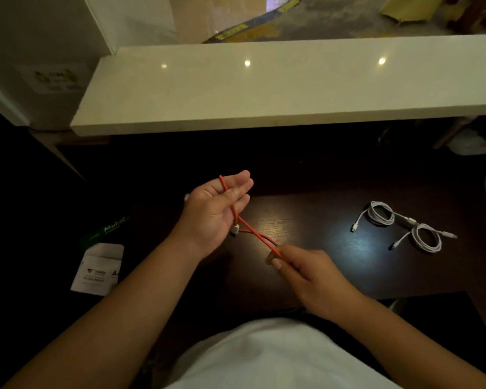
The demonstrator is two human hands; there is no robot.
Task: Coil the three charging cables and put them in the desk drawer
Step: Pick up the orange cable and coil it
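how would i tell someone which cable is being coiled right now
Look at the dark wooden desk below the pale stone ledge. Above its middle, the left hand and right hand stretch the red cable between them. The two cables lying at the right are white and already coiled.

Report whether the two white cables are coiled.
Coiled: both white charging cables lie in round loops on the dark wooden desk.
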